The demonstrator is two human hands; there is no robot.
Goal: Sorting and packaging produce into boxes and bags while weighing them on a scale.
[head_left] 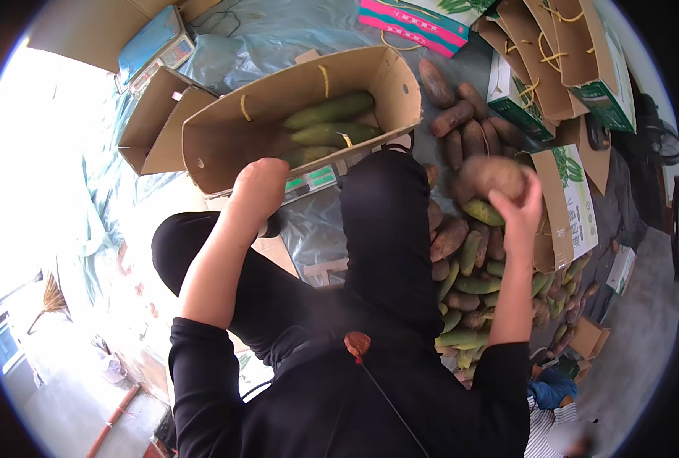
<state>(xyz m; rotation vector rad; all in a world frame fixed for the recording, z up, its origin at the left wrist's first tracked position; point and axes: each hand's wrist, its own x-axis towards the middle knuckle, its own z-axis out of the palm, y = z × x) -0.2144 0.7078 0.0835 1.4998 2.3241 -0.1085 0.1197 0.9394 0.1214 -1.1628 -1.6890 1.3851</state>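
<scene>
My right hand (521,210) grips a brown oblong fruit (494,175), lifted above a heap of green and brown fruits (469,267) on the floor to my right. My left hand (257,187) rests on the near edge of an open cardboard box (225,137). Three long green fruits (328,126) lie inside that box. The box appears to sit on a scale whose green display (313,179) shows under its edge. My knees in black trousers rise between both arms.
Folded cardboard boxes with yellow cord handles (561,61) stand at the back right. A pink and teal carton (416,23) lies behind. Clear plastic sheeting (263,46) covers the floor. Another empty box (156,114) sits left. A person in blue (553,389) crouches at lower right.
</scene>
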